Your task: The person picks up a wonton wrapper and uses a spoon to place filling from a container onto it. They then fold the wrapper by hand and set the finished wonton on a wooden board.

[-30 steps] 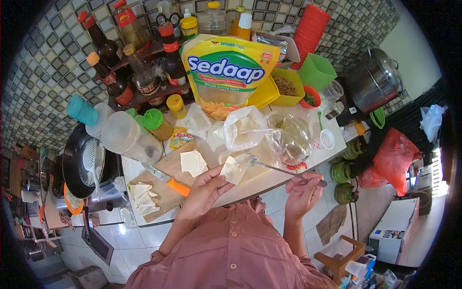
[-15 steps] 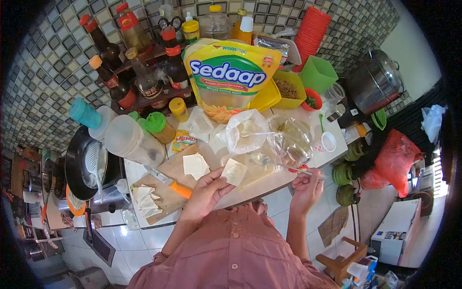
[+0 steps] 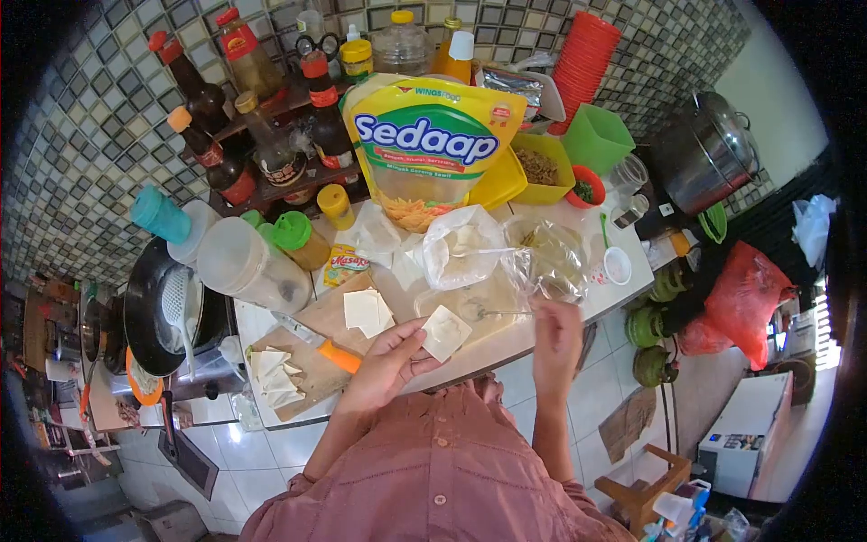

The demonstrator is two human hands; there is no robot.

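Note:
My left hand (image 3: 394, 357) holds a square pale wrapper (image 3: 445, 333) between thumb and fingers, with a faint smear on its face. My right hand (image 3: 557, 339), slightly blurred, is closed on the handle of a metal spoon (image 3: 492, 313), whose bowl end lies over a clear shallow tray (image 3: 465, 303). Behind the tray is an open plastic bag of white powder (image 3: 462, 253). Left of my left hand, a stack of square wrappers (image 3: 368, 313) and a knife with an orange handle (image 3: 339, 356) rest on a wooden board (image 3: 316, 388). Folded wrappers (image 3: 275, 378) are at the board's left.
Bottles (image 3: 212, 154), a large Sedaap pouch (image 3: 429, 149) and a yellow container (image 3: 545, 172) stand along the back. A black pan (image 3: 149, 312) is at the left, a steel pot (image 3: 709, 154) at the right. A small white cup (image 3: 617, 266) sits near the right edge.
My right hand has moved left and up with the spoon, toward the tray. The wrapper in my left hand has shifted slightly right and down.

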